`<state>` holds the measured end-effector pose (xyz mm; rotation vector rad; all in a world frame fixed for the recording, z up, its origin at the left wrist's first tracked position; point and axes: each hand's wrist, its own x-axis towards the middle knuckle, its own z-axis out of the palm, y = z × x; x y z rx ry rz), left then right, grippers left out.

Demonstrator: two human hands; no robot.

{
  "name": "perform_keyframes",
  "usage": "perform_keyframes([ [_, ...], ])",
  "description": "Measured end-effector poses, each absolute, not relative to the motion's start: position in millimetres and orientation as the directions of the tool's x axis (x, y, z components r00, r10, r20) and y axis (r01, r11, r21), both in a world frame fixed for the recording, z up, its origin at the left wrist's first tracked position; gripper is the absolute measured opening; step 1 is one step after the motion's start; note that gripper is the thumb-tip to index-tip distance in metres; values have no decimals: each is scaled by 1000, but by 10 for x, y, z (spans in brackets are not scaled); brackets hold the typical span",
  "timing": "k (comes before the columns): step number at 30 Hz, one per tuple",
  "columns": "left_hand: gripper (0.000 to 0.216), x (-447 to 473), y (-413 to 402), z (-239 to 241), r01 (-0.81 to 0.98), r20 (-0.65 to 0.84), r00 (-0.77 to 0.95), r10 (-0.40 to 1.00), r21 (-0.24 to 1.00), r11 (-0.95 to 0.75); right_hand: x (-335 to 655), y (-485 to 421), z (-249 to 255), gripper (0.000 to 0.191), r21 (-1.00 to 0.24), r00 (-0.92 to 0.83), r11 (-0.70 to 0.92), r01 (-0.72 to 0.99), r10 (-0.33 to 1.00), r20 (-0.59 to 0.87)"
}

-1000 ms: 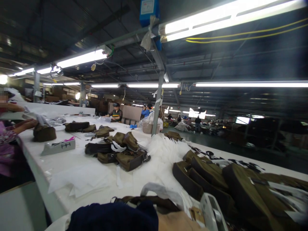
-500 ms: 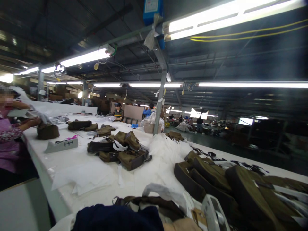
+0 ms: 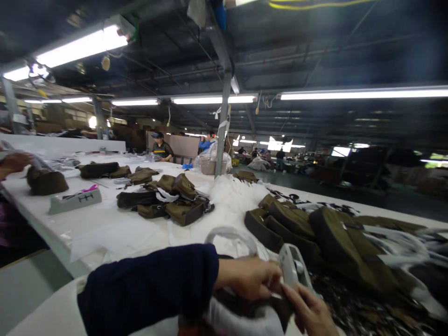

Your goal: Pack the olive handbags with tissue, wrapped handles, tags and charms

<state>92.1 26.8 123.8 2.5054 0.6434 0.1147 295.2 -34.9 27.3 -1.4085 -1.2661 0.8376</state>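
My left hand (image 3: 250, 277), in a dark blue sleeve, reaches across the lower middle with its fingers curled into a pinch. Close against its fingertips are the fingers of my right hand (image 3: 311, 310), also pressed together. Whatever lies between them is too small and blurred to name. Below both hands is a dark bag (image 3: 280, 305), partly hidden by them, with a whitish wrapped strap or handle (image 3: 241, 322) in front. A grey tape dispenser (image 3: 296, 265) stands just behind my fingers. Another wrapped loop (image 3: 233, 233) rises behind my left wrist.
Several olive bags (image 3: 332, 238) lie on the right of the white table (image 3: 115, 233); more olive bags (image 3: 182, 205) are piled mid-table. White sheets (image 3: 231, 196) are heaped beside a metal post (image 3: 222, 135). Another dispenser (image 3: 75, 200) and a co-worker's hand (image 3: 16, 163) are at left.
My view has tilted down and shifted slightly right. Both hands now show, brought together over the dark bag by the dispenser; before, mostly the blue sleeve showed at the bottom edge.
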Motion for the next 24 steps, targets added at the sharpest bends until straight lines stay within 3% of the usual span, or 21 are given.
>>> perform_keyframes([
  [5,14,364,562,1458,470,-177,852,493,675,-568,3323,-264,220,47,-931,263,37,362,955,140],
  [11,12,-355,604,1712,499,-178,807,563,714,-490,3646,-129,175,48,-891,232,6,453,965,124],
  [16,13,-742,641,1463,525,-231,727,646,793,-307,3601,-23,133,50,-888,168,18,459,980,106],
  [24,13,-988,571,1212,471,-199,705,681,849,-240,3429,8,169,52,-860,150,32,510,981,125],
])
